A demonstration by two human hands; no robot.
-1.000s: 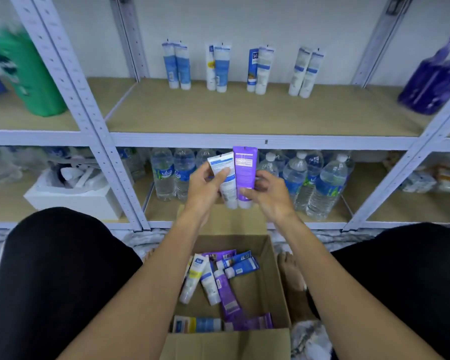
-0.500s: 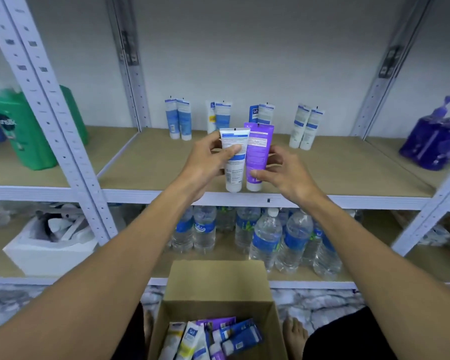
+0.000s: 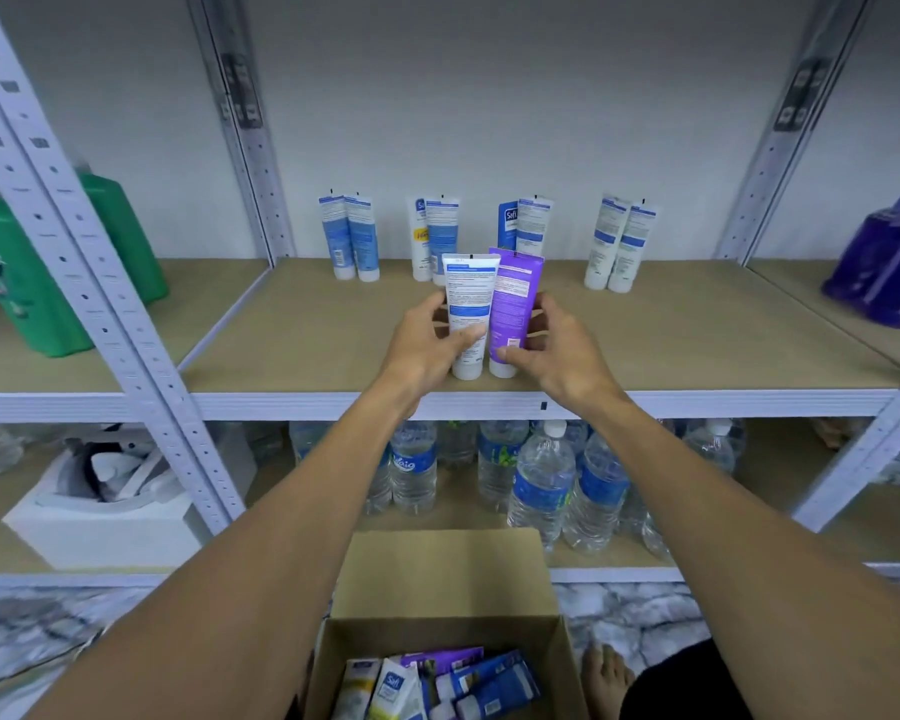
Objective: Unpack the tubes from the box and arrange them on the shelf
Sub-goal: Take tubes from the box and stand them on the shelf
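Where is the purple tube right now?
The purple tube is upright near the shelf's front edge, mid-frame in the head view, gripped by the right hand, just right of the white tube in the left hand.

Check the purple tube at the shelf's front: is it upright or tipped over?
Upright: the purple tube stands cap-down on the shelf, beside the white tube, gripped by the right hand.

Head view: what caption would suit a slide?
Left hand and right hand hold a white tube and a purple tube upright on the shelf.
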